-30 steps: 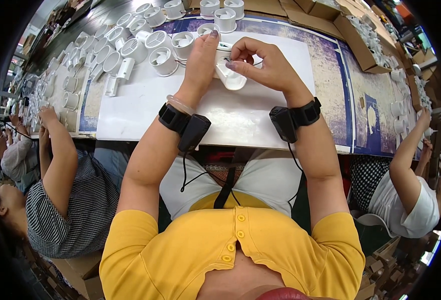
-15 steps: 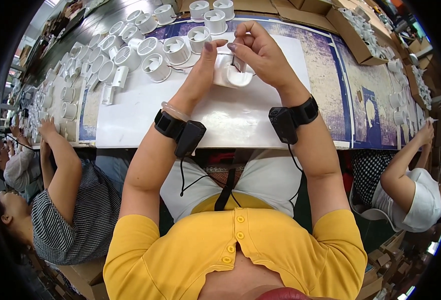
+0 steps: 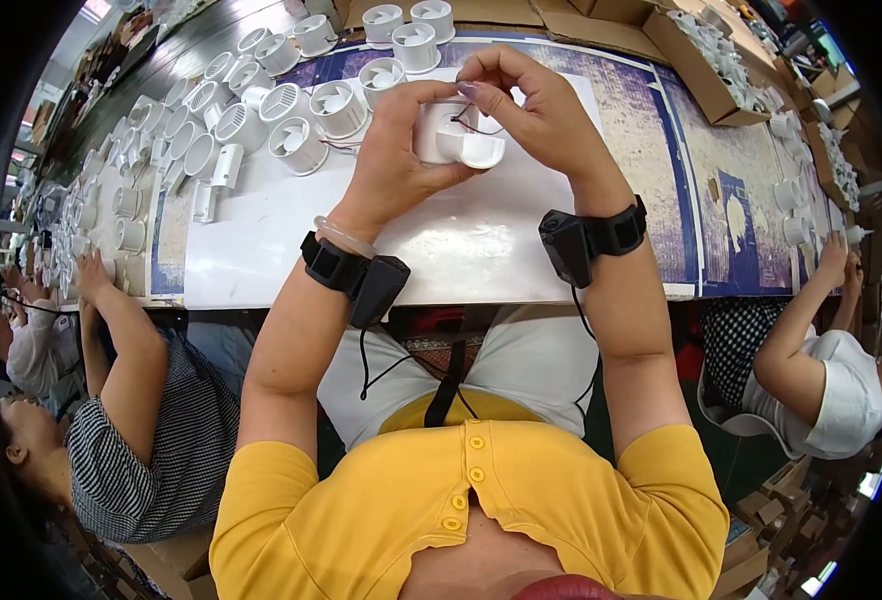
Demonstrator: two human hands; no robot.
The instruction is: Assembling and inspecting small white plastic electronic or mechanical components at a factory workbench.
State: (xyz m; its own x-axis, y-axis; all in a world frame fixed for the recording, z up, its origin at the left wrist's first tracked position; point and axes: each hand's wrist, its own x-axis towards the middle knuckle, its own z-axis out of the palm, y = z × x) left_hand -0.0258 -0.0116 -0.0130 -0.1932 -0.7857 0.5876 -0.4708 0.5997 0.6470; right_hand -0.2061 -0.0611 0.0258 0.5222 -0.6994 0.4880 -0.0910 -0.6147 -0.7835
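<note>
My left hand [image 3: 398, 150] grips a white round plastic fan housing [image 3: 453, 138] from the left, holding it just above the white table mat [image 3: 361, 250]. My right hand [image 3: 531, 110] pinches a thin dark wire [image 3: 473, 124] at the top of the housing, fingers curled over it. Both wrists carry black strapped devices. The side of the housing facing away from me is hidden by my fingers.
Several white fan housings [image 3: 301, 110] lie in a group at the far left of the mat, more at the back [image 3: 416, 30]. Cardboard boxes [image 3: 711, 50] of white parts stand at the far right. Co-workers sit on my left [image 3: 141, 400] and right [image 3: 821, 360].
Both hands have come nearer and a little higher with the housing. My right fingers have shifted onto the wire at its top.
</note>
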